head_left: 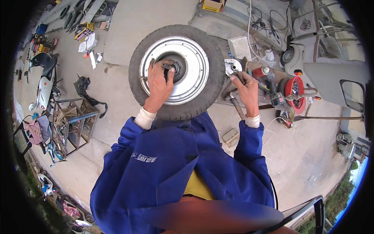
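Evidently, the left hand (161, 84) pinches a dark part (165, 66) over the wheel hub (178, 68); beside the tyre (212, 50), the hold of the right hand (247, 89) cannot be determined. Tyre and rim (196, 76) are joined; hub work looks unfinished.

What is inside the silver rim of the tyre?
Inside the silver rim sits a dark hub. The left hand covers its left part; what lies beneath cannot be seen.

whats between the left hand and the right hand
In the head view, between the left hand and the right hand lie the right side of the silver round metal rim, then the black rubber tyre around it.
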Motion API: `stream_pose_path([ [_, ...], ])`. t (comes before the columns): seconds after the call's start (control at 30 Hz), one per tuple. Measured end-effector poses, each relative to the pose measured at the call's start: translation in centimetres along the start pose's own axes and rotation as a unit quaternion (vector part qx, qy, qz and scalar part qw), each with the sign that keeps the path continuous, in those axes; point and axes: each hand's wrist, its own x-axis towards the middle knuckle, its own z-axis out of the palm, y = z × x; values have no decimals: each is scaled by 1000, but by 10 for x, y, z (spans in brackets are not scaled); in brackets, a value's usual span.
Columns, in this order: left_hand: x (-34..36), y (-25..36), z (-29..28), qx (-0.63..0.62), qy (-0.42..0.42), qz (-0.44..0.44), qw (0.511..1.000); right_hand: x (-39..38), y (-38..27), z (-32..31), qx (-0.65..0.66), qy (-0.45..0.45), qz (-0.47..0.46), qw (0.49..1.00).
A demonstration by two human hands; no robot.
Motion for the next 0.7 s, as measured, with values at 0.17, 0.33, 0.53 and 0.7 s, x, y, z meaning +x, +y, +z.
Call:
stream_pose_path([
  [0.17,0,-7,4,0,14,21,1000,40,-57,30,-215,-169,-61,960],
  [0.33,-1,-11,9,-3,37,32,999,69,-58,52,-331,-205,-135,911],
  [0.53,-5,-16,14,-15,59,36,997,80,-69,69,-463,-262,-133,836],
  [0.7,-3,-13,10,-21,68,47,996,89,-68,80,-509,-260,-101,814],
])
